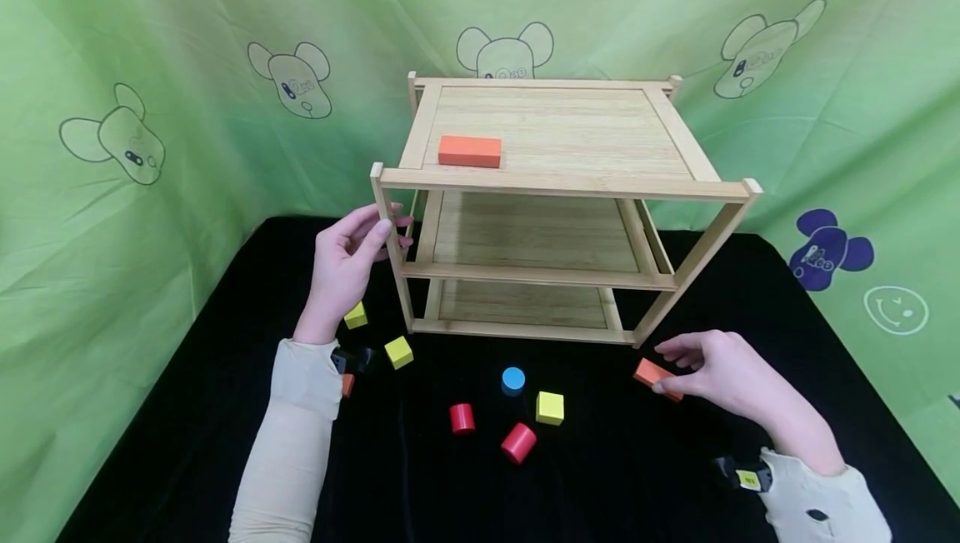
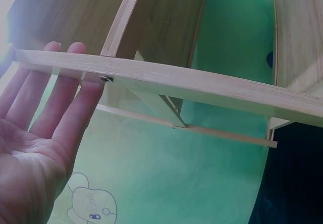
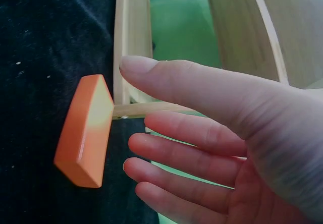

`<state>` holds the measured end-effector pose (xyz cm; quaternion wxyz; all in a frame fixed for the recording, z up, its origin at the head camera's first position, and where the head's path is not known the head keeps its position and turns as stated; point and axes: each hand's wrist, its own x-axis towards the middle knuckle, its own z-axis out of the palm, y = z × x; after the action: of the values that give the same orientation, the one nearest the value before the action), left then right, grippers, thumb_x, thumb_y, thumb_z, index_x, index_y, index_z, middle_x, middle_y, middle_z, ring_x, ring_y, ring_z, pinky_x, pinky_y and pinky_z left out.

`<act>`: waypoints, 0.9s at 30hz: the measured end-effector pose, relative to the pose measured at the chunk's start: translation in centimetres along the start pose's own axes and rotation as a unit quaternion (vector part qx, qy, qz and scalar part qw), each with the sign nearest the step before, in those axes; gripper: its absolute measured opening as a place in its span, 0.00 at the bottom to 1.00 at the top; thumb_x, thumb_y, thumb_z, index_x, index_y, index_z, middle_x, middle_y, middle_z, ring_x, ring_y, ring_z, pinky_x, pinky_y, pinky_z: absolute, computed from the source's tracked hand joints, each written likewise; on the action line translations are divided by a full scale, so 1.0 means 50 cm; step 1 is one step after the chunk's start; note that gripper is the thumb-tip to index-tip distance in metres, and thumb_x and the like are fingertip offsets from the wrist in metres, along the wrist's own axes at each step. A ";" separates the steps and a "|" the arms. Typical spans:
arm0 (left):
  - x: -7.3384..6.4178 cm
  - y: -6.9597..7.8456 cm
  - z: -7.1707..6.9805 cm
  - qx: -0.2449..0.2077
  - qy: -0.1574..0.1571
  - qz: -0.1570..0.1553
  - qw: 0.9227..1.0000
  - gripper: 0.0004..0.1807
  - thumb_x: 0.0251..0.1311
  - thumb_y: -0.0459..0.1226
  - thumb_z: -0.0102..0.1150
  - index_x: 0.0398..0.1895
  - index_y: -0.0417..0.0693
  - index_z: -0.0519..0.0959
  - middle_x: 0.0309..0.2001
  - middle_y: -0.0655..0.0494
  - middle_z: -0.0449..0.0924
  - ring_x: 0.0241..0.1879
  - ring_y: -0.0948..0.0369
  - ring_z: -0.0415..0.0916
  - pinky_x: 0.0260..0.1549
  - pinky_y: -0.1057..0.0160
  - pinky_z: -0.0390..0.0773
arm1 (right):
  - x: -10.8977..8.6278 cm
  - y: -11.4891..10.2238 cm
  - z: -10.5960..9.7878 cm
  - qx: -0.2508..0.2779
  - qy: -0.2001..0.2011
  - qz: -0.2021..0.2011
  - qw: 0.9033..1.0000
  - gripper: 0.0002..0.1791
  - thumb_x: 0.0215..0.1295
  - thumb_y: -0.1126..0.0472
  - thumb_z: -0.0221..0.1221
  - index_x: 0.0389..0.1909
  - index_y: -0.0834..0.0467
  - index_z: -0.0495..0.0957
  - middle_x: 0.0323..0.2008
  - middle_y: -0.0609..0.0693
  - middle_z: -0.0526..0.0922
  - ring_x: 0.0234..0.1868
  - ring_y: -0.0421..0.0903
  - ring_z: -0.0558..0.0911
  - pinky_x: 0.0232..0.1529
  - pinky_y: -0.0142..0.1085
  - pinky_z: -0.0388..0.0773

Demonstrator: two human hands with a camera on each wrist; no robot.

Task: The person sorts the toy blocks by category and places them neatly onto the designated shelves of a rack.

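Observation:
A three-tier wooden shelf [image 1: 555,185] stands at the centre back. My left hand [image 1: 347,260] is at its left front post, thumb in front and fingers reaching behind; in the left wrist view the fingertips [image 2: 76,48] show past the post [image 2: 166,75]. On the right, my right hand [image 1: 723,372] hovers over an orange rectangular block [image 1: 652,376] lying on the black cloth. The right wrist view shows that block [image 3: 83,130] just beyond the spread thumb and fingers, with nothing between them. Another orange block [image 1: 469,151] lies on the top tier, near its front left.
Two red cylinders [image 1: 519,443], a blue cylinder [image 1: 513,381] and a yellow cube [image 1: 550,408] sit on the black cloth [image 1: 465,493] before the shelf. More yellow cubes [image 1: 399,352] and a partly hidden orange block [image 1: 347,385] are by the left forearm. A green curtain [image 1: 187,27] hangs behind.

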<state>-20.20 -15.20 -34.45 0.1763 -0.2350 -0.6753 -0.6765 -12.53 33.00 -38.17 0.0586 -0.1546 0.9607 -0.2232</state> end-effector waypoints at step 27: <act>0.000 -0.001 0.001 -0.015 0.003 0.005 1.000 0.16 0.76 0.34 0.55 0.59 0.34 0.80 0.48 0.40 0.85 0.39 0.35 0.83 0.41 0.50 0.86 | 0.004 0.029 0.030 -0.006 -0.030 0.017 0.999 0.24 0.46 0.56 0.80 0.42 0.64 0.86 0.31 0.45 0.83 0.31 0.42 0.79 0.32 0.35 0.79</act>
<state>-20.23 -15.14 -34.49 0.1776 -0.2393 -0.6632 -0.6866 -12.85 33.56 -40.18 0.0905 -0.1452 0.9623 -0.2115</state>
